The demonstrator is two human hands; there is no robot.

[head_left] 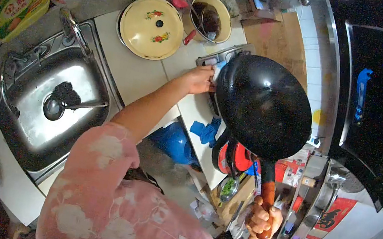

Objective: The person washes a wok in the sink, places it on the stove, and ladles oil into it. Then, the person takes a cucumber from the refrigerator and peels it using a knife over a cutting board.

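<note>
A black wok (pixel 265 109) is lifted and tilted over the stove area, its dark inside turned towards me. My right hand (pixel 263 218) is wrapped round its wooden handle (pixel 268 193). At the wok's left edge, my left hand (pixel 200 80) is closed on a pale white and blue cloth (pixel 218 71). The wok's rim partly hides the fingertips and the cloth, so I cannot tell whether the cloth touches the wok. Part of the stove (pixel 233 53) shows behind the wok.
A lidded cream enamel pot (pixel 151 26) and an open pot of dark liquid (pixel 210 21) stand on the counter. Left is a steel sink (pixel 29 118) holding a ladle (pixel 55 108) and a dark scrubber (pixel 66 94). A blue cloth (pixel 206 130) lies at the counter edge. The range hood (pixel 382 101) is right.
</note>
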